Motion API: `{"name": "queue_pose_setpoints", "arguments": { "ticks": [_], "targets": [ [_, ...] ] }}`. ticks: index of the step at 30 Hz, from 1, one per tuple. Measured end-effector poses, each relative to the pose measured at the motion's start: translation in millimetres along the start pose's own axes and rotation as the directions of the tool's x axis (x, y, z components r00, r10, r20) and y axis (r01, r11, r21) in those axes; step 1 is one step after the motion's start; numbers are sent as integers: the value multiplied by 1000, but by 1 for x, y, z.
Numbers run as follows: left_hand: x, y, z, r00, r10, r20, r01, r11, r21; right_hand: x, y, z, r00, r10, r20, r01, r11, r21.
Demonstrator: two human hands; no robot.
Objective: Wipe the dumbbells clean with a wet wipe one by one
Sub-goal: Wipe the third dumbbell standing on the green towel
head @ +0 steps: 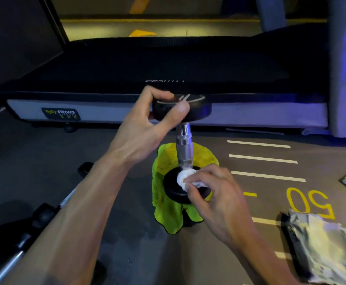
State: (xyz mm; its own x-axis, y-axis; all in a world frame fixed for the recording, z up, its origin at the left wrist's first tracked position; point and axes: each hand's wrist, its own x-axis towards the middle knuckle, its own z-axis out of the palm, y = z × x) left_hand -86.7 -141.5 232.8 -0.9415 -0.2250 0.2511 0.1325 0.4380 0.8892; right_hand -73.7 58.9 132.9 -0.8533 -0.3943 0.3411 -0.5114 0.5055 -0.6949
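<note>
Left hand point(147, 122) grips the upright dumbbell point(183, 145) by its top; right hand point(213, 190) pinches a wipe point(183, 178) against its lower end, on a green cloth point(166, 202).

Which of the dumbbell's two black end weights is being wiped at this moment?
The lower end weight, resting on the green cloth: the right hand presses the white wipe onto it. The left hand only grips the upper end weight.

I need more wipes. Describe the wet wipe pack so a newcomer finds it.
Start at the treadmill; come toward the camera to the yellow "50" painted on the floor. The wet wipe pack lies just below it: a crinkled silvery pouch, unlike the green cloth.
</note>
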Motion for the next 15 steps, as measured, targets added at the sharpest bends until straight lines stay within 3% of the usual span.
{"name": "queue_pose_setpoints", "arguments": {
  "ticks": [6,11,15],
  "targets": [
    [11,30,-20,987,-49,154,18,980,198,12,-6,-6,992,90,88,-95,993,63],
    [23,28,-15,973,-147,181,136,988,70,15,-19,6,992,124,-9,-123,992,29],
    [32,23,-1,975,-160,156,167,985,-36,24,-19,0,994,69,83,-64,996,-61]
  ]
}}
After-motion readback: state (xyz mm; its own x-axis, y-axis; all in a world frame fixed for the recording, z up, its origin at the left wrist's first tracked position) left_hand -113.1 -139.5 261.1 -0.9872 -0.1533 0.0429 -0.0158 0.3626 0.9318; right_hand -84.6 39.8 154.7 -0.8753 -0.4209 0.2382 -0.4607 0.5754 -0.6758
